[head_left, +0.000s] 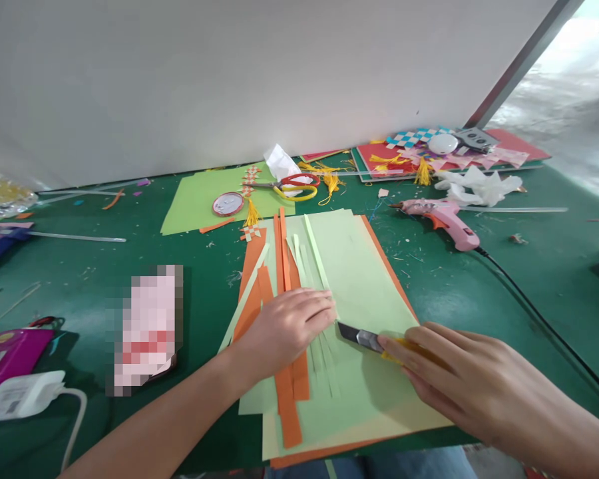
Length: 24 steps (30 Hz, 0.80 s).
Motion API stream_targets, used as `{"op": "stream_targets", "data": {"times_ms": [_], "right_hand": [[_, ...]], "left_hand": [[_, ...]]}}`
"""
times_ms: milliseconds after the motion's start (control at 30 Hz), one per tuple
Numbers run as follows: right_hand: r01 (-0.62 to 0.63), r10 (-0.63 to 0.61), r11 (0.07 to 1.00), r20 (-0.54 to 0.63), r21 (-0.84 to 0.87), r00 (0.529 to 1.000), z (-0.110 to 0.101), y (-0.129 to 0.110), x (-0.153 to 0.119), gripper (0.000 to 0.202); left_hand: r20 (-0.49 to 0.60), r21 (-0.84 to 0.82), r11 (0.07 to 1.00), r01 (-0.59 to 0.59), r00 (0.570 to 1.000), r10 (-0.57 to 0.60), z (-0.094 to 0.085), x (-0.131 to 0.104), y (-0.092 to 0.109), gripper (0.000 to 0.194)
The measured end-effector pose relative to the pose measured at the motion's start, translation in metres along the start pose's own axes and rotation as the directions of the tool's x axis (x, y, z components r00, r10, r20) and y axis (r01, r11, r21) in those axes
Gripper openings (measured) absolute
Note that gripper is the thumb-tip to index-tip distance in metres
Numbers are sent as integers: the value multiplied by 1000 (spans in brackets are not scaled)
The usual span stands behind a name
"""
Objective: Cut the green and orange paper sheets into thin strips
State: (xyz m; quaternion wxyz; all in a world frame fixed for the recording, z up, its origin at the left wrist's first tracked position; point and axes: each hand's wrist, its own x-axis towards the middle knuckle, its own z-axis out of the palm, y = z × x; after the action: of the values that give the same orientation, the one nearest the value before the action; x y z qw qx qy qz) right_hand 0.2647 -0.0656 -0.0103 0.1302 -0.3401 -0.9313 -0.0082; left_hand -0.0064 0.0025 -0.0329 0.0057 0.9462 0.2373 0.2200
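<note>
My right hand [459, 379] grips the yellow handle of a utility knife [362, 336], its dark blade out over a pale green paper sheet [364, 266]. The blade tip lies just right of my left fingertips. My left hand [294, 322] has its fingers pressed together at the near end of a pale green paper strip [317, 256], which runs away from me along the sheet. Under and beside that hand are orange paper strips [289, 426] and several thin green strips. Orange paper [274, 462] shows beneath the green sheets.
A pink glue gun [446, 218] with a black cord lies at right. Beyond the sheets are scissors [299, 186], a round lid-like disc [228, 204], yellow tassels [332, 186] and crumpled tissue [479, 186]. A blurred-out pink object [147, 326] and a white plug adapter [22, 396] lie left.
</note>
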Motion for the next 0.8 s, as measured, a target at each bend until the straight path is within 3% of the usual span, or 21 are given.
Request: {"op": "stream_targets", "data": {"times_ms": [267, 800], "right_hand": [[-20, 21, 994, 10, -106, 1000, 9, -1, 2, 31], [-85, 88, 990, 19, -111, 996, 19, -15, 2, 31]], "left_hand": [[-5, -33, 999, 10, 1000, -10, 0, 0, 0, 17], [57, -120, 993, 20, 998, -13, -5, -1, -3, 17]]}}
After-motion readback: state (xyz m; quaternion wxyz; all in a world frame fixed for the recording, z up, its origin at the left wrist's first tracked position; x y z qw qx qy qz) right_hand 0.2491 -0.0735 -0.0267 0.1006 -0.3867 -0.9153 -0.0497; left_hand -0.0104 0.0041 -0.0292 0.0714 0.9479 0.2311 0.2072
